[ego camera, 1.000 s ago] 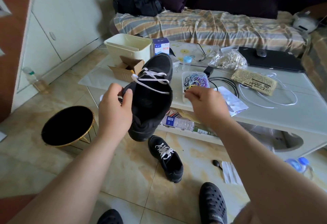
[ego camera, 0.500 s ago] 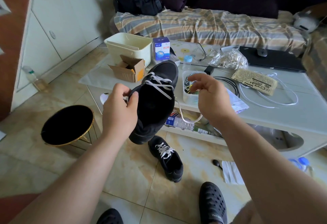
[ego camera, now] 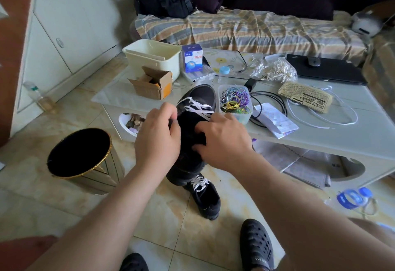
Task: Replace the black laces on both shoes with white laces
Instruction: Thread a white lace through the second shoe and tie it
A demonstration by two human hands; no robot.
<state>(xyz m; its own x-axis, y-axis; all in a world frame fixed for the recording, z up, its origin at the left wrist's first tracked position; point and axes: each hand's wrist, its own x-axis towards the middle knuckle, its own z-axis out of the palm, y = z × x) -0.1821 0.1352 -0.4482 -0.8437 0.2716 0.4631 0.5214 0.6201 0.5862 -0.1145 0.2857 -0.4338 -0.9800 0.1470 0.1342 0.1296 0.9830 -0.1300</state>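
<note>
A: Head view. Held shoe (ego camera: 197,108), black, up in the air at frame centre, toe pointing to 12 o'clock over the near edge of the low table (ego camera: 352,140). White lace (ego camera: 197,108) crosses its upper eyelets in a few rows.

B: Hands?

A: Left hand (ego camera: 157,140) at the shoe's 9 o'clock side, fingers curled round its edge, fingertips up by the lace. Gripping the shoe. Right hand (ego camera: 222,142) at the 3 o'clock side, fingers bent down onto the tongue and collar. Whether it pinches a lace end, cannot tell; the fingers hide it.

B: The other shoe?

A: Second shoe (ego camera: 206,195) on the floor tiles at 6 o'clock from the held one, toe toward the camera, white lace (ego camera: 198,183) already threaded across it. The held shoe's heel overlaps it in the view; contact unclear.

B: Surroundings?

A: Round black bin (ego camera: 79,153) with a gold rim on the floor at 9 o'clock. On the table: clear tub of coloured wire loops (ego camera: 235,101) just beside the held shoe's toe at 2 o'clock; open cardboard box (ego camera: 152,84) at 11 o'clock; cream plastic tub (ego camera: 154,56) behind it; loose white cord (ego camera: 324,118) at 3 o'clock, well apart. Black clog (ego camera: 256,247) on the person's foot at 5 o'clock.
</note>
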